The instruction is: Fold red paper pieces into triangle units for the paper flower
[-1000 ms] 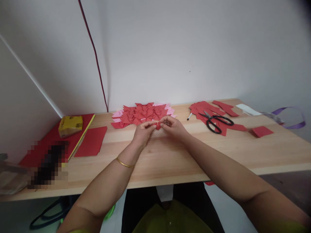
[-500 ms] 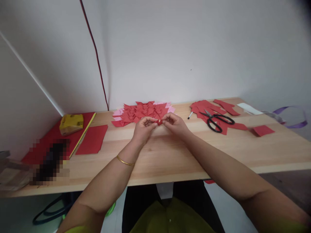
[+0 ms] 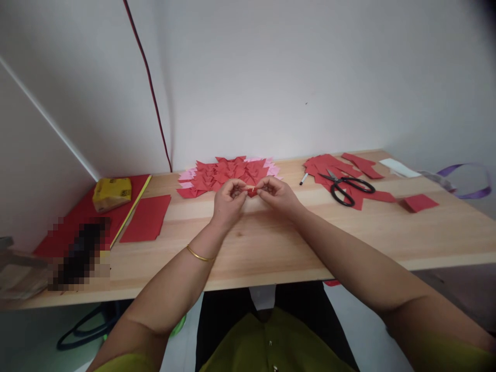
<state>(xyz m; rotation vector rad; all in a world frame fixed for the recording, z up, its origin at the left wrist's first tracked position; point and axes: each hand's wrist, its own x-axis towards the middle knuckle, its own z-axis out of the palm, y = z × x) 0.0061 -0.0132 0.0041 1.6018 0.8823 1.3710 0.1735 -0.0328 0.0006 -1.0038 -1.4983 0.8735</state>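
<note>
Between my fingertips, above the middle of the table, is a small folded piece of red paper [image 3: 252, 191]. My left hand [image 3: 230, 200] pinches its left end, and my right hand [image 3: 277, 195] pinches its right end. The fingers hide most of its shape. Just behind my hands lies a heap of folded red paper pieces [image 3: 227, 174], with folded pink paper pieces [image 3: 187, 178] showing at its sides.
On the right, black-handled scissors [image 3: 343, 187] rest on red paper scraps [image 3: 329, 164], beside a pen [image 3: 304, 179]. A red paper square [image 3: 419, 203] lies farther right. Red sheets [image 3: 145, 219] and a yellow packet [image 3: 112, 194] are on the left of the wooden table [image 3: 267, 248].
Both hands keep their pinch on the red paper, with a small shift of the fingers. The whole view has moved slightly, so the table appears a little higher.
</note>
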